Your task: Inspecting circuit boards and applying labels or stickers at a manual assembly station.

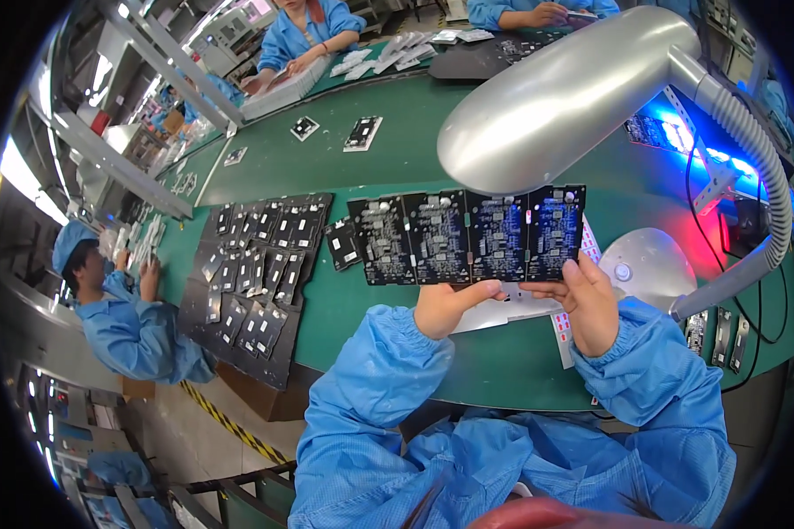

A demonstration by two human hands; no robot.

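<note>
A black circuit board panel (439, 238), made of several joined sections packed with small parts, is held up in both hands beneath the lamp head. My left hand (453, 307) grips its lower edge near the middle, thumb in front and the other fingers mostly hidden behind. Toward the lower right corner, my right hand (584, 300) pinches the panel with its thumb on the front. Just left of the panel lies a small black board (341, 244). Under my hands a pale flat plate (512, 310) and a sheet of red-marked labels (563, 339) are partly covered.
A silver lamp (565, 101) arches over the panel from its round base (648, 269). At left, a black mat (205, 310) carries many small boards. Blue and red lights (679, 137) glow at right, above loose cables. Co-workers in blue sit left (123, 309) and across the green table (256, 159).
</note>
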